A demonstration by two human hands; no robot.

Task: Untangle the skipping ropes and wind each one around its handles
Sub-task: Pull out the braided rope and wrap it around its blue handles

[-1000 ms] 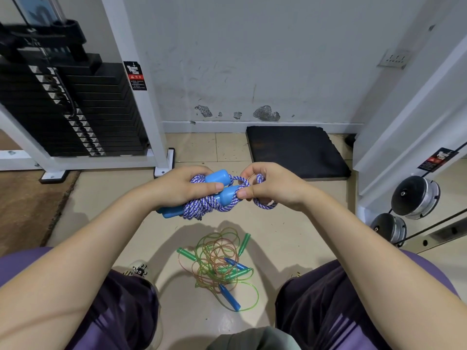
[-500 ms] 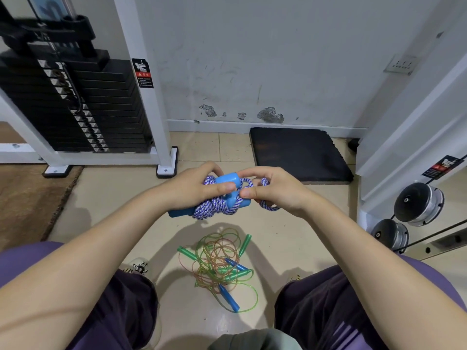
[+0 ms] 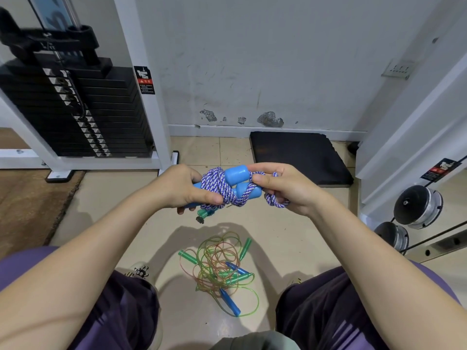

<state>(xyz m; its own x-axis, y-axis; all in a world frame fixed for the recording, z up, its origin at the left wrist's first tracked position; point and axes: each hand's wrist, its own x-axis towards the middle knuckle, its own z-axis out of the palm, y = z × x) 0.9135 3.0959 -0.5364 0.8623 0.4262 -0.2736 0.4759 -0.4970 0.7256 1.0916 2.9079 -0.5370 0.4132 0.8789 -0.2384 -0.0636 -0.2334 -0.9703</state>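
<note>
Wound rope bundle (image 3: 228, 186) held between left hand (image 3: 182, 189) and right hand (image 3: 283, 186), above floor. Tangled ropes (image 3: 219, 267) lie on floor below, between knees. Weight stack (image 3: 75, 109) behind left; mat (image 3: 298, 155) behind right.

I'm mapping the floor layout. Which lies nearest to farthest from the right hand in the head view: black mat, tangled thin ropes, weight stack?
1. Black mat: on the floor just beyond the right hand.
2. Tangled thin ropes: on the floor below, between the knees.
3. Weight stack: far left, by the wall.
</note>
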